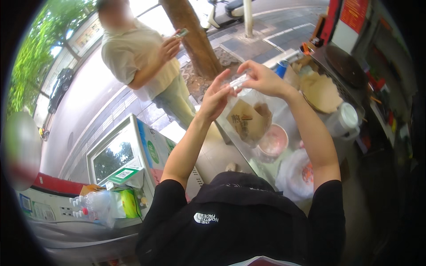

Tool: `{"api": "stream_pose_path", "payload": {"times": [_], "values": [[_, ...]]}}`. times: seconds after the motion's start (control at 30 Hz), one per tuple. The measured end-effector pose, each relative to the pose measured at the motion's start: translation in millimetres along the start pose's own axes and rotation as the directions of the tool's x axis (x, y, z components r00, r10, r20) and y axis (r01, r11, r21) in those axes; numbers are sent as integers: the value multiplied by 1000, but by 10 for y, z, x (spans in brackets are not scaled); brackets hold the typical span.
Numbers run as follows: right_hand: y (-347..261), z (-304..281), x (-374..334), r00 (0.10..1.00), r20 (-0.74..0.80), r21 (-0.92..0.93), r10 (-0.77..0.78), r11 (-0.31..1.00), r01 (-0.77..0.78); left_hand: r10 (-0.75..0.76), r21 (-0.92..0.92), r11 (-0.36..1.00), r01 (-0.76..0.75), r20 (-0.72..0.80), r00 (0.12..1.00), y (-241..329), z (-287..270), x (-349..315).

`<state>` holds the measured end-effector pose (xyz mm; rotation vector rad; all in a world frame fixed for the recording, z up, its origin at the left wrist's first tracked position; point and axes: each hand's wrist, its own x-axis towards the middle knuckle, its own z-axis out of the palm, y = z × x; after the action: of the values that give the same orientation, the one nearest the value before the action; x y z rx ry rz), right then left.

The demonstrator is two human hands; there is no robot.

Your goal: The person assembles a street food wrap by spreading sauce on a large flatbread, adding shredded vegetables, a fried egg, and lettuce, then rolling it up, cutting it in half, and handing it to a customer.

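Note:
Both my hands are raised in front of me over the near edge of a counter. Between them is a small white strip (238, 81), perhaps folded plastic or a wrapped packet; its kind is unclear. My left hand (216, 98) pinches its left end, the index finger pointing up. My right hand (265, 80) grips the other end between thumb and bent fingers. Just beneath, a brown paper bag (242, 120) with dark printing sits inside a clear plastic bag. Nearer to me stands a round tub (273, 141) with pinkish contents.
Across the counter a person (137, 57) in a pale shirt holds a small object. At right are brown paper sheets (321, 91), a lidded plastic jug (345, 119) and a round dark griddle (346, 62). Plastic bottles (91, 206) and a green code stand (126, 174) are at left.

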<state>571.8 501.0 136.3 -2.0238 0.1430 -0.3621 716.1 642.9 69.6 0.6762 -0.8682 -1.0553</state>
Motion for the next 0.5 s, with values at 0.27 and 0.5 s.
{"api": "stream_pose_path", "payload": {"times": [0.27, 0.5], "values": [[427, 649, 1392, 992, 109, 191, 61, 978, -81, 60, -297, 948, -116, -192, 980, 267, -1436, 41], [902, 1027, 2472, 990, 97, 78, -101, 993, 93, 133, -250, 948, -197, -252, 959, 521, -2297, 253]]}}
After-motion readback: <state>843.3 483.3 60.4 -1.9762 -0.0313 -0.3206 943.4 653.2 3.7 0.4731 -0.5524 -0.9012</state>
